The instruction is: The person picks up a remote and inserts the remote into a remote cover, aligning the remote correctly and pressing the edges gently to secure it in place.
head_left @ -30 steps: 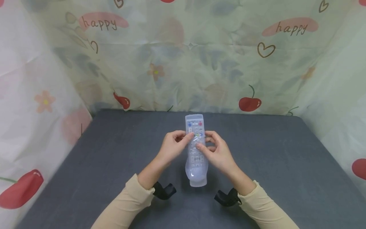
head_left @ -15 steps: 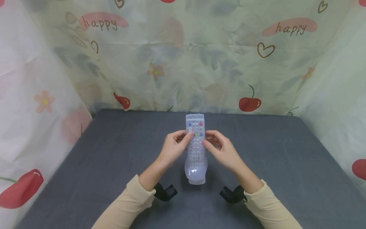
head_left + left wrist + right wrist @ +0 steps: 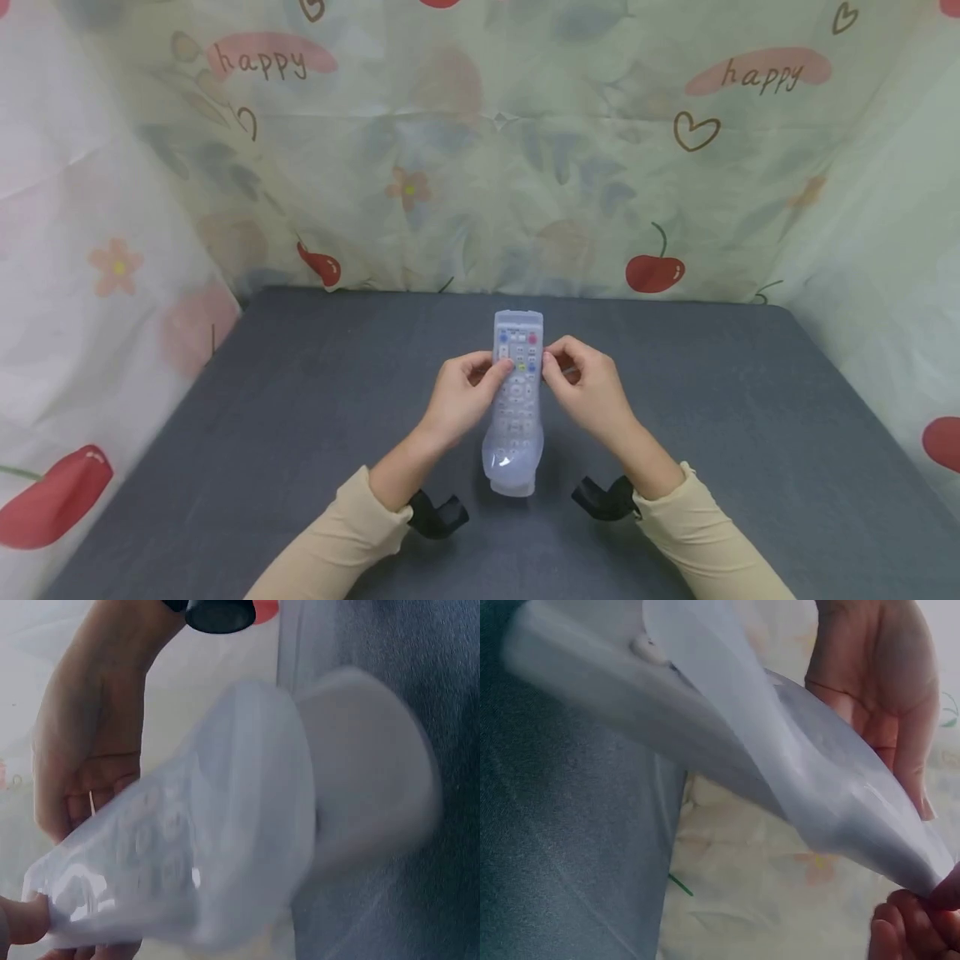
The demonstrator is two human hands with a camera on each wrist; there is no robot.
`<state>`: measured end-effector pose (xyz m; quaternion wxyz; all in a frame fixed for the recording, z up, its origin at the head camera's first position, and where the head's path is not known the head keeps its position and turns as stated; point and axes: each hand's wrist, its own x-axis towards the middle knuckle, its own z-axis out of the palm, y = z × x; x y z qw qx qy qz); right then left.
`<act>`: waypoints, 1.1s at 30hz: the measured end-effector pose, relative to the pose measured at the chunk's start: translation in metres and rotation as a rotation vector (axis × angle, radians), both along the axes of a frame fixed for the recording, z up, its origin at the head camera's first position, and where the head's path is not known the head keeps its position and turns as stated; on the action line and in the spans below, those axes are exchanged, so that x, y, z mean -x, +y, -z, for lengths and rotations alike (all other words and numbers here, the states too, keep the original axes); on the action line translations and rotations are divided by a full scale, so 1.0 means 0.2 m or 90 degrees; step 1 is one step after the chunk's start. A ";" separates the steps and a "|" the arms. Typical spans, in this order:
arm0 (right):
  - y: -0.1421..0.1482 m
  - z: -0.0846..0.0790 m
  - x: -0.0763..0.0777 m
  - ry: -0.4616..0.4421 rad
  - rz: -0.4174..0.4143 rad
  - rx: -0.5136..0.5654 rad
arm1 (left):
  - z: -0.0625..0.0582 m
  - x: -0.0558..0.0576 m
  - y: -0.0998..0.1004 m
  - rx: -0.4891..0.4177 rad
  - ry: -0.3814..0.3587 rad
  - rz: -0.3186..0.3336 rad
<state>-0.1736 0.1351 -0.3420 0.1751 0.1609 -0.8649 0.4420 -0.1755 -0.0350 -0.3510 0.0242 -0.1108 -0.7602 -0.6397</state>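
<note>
A white remote control [image 3: 517, 392] with coloured buttons stands tilted in front of me, inside a translucent soft cover [image 3: 513, 467]. In the left wrist view the cover's lower part [image 3: 255, 810] bulges away from the remote's pale lower end [image 3: 367, 772]. My left hand [image 3: 461, 396] grips the left edge, its thumb over the front near the upper buttons. At the right edge my right hand [image 3: 592, 383] pinches the cover between thumb and fingers, as the right wrist view also shows with its fingertips [image 3: 904, 922]. The cover's back is hidden from the head view.
A dark grey table [image 3: 337, 350] lies beneath. Printed cloth [image 3: 480, 167] with cherries and flowers hangs behind and at both sides. Black straps [image 3: 438, 514] sit at both wrists.
My right thumb has moved off the remote's front to its right edge, and the right hand has gone slightly up. The remote has come a little lower in the view, its lower end swinging left.
</note>
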 end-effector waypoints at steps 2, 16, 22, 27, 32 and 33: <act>-0.01 0.00 -0.01 0.031 0.006 -0.025 | 0.00 -0.01 0.01 -0.016 0.000 -0.015; -0.03 0.04 -0.02 0.190 0.030 -0.130 | 0.00 -0.02 0.05 -0.129 -0.058 -0.086; -0.04 0.06 -0.02 0.231 0.046 -0.167 | 0.00 -0.02 0.05 -0.147 -0.063 -0.102; -0.04 0.08 -0.02 0.218 0.044 -0.134 | 0.02 -0.01 0.06 -0.145 -0.042 -0.107; -0.06 0.10 -0.02 0.183 0.042 -0.091 | 0.02 0.00 0.06 -0.135 -0.019 -0.116; -0.07 0.11 -0.03 0.173 0.040 -0.085 | 0.02 0.00 0.06 -0.135 -0.018 -0.119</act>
